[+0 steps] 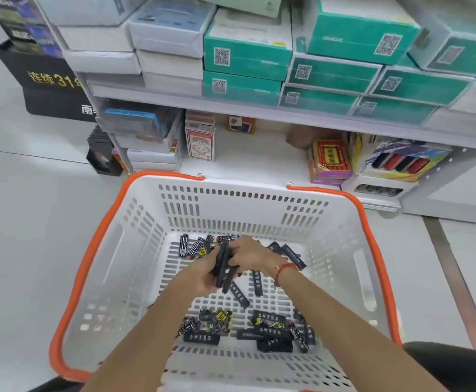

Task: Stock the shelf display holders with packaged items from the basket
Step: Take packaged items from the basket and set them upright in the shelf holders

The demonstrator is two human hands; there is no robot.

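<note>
Watching the head cam feed here. On the far left there's a black carton [52, 77] on the floor, cut off by the frame edge. Moving in, the left hand [202, 274] is curled around a bundle of slim black packs [224, 267], stacking them edge-up, I'd guess so it can carry several at once. The right hand [255, 257] pinches the top of that same bundle, probably squaring it up. Both hands are down inside the white basket [352, 278], where more packs [270, 329] lie loose on the bottom. On the lower shelf at right sits a display holder [401, 162] with a few packs already in. I can't read the labels, and my arms hide some packs.
</note>
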